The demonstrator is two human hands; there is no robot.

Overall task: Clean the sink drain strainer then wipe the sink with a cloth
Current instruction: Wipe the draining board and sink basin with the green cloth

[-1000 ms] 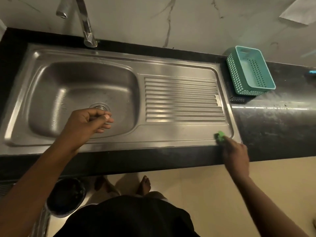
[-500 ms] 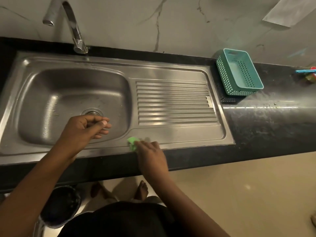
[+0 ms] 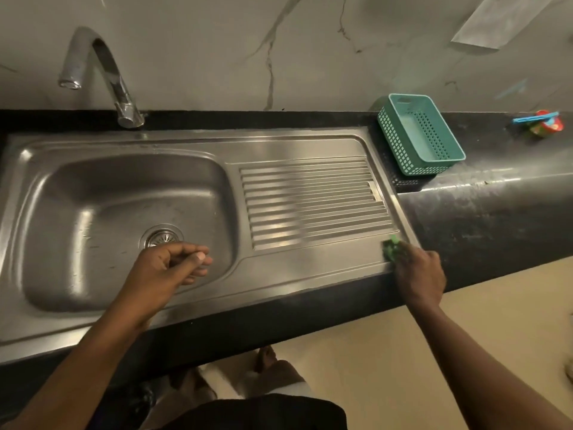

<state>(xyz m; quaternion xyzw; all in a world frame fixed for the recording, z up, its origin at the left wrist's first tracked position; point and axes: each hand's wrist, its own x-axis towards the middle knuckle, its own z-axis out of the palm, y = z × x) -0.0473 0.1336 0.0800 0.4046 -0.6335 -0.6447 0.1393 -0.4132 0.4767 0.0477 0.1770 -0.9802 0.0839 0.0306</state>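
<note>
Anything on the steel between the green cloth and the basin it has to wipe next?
Nothing visible. The right hand presses the green cloth on the near right corner of the sink. The flat strip along the front edge runs bare to the basin. Only the left hand hovers there, near the drain strainer.

My right hand [image 3: 417, 274] presses a green cloth [image 3: 391, 249] onto the sink's [image 3: 310, 268] front right corner; my left hand [image 3: 167, 268] hovers loosely curled just below the strainer [image 3: 161, 236].
</note>
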